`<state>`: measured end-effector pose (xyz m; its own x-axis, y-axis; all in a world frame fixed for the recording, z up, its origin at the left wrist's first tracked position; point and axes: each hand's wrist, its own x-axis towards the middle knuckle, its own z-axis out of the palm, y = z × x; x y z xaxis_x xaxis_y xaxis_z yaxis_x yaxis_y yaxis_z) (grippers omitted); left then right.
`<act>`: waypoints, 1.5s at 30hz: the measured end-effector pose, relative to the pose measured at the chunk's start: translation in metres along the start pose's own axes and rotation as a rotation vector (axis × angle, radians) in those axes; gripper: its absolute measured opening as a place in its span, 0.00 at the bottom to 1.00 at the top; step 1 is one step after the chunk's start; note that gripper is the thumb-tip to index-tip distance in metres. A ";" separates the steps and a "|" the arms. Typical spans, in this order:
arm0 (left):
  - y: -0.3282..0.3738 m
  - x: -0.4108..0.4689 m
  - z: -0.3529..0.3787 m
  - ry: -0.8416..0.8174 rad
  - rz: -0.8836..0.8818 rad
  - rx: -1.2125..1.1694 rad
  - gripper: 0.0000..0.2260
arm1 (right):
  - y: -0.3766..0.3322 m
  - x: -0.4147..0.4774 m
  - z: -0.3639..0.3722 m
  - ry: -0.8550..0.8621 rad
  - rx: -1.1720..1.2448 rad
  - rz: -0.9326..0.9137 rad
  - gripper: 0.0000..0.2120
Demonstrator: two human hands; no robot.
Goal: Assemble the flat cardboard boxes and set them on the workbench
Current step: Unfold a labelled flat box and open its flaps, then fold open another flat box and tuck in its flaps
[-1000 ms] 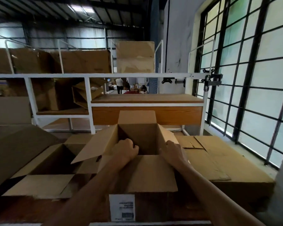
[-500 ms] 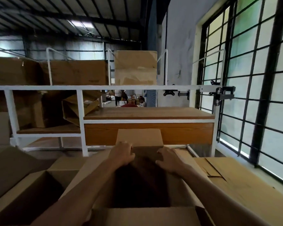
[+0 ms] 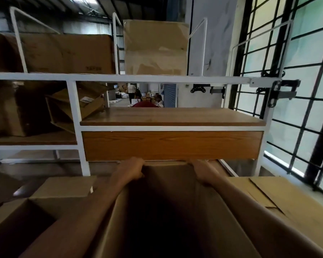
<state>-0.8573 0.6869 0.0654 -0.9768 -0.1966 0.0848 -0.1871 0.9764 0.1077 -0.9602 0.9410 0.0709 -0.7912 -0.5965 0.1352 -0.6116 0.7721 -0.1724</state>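
An open brown cardboard box (image 3: pixel 168 211) fills the lower middle of the view, its dark inside facing me. My left hand (image 3: pixel 131 169) grips the box's far left edge and my right hand (image 3: pixel 200 171) grips its far right edge. The box's far rim sits just below the wooden front panel of the workbench (image 3: pixel 172 145). The wooden shelf top (image 3: pixel 172 116) of the workbench lies above that panel. The box's near flaps are out of view.
Another open box (image 3: pixel 26 220) lies at lower left, flat cardboard (image 3: pixel 265 198) at lower right. Boxes fill the white rack's left bays (image 3: pixel 26 108) and top shelf (image 3: pixel 155 47). A barred window (image 3: pixel 296 90) runs along the right. People stand far behind.
Both hands have lifted the box up and forward toward the workbench; its far rim now reaches the wooden panel. My view has moved closer to the rack.
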 end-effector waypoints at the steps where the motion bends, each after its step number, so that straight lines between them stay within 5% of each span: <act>1: -0.004 0.005 0.000 0.008 0.008 -0.008 0.06 | 0.001 0.007 0.002 0.010 0.015 0.011 0.18; 10: -0.062 0.039 -0.006 -0.053 -0.027 -0.055 0.07 | -0.034 0.062 0.024 0.065 0.157 0.014 0.14; 19: -0.057 0.030 -0.003 0.111 -0.093 0.173 0.09 | -0.039 0.052 0.016 0.187 0.246 0.106 0.08; 27: 0.045 -0.018 -0.041 0.177 -0.039 0.141 0.07 | -0.033 -0.024 -0.024 0.119 0.313 -0.016 0.09; 35: 0.186 -0.154 -0.032 0.245 -0.043 -0.179 0.16 | -0.008 -0.189 -0.023 0.167 0.497 -0.149 0.12; 45: 0.340 -0.327 0.073 0.572 0.056 -0.492 0.21 | 0.089 -0.402 0.027 0.479 0.707 0.000 0.16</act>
<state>-0.6094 1.0898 0.0021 -0.7519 -0.2946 0.5899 0.0603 0.8602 0.5064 -0.6962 1.2433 -0.0252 -0.8024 -0.3168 0.5057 -0.5950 0.3589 -0.7192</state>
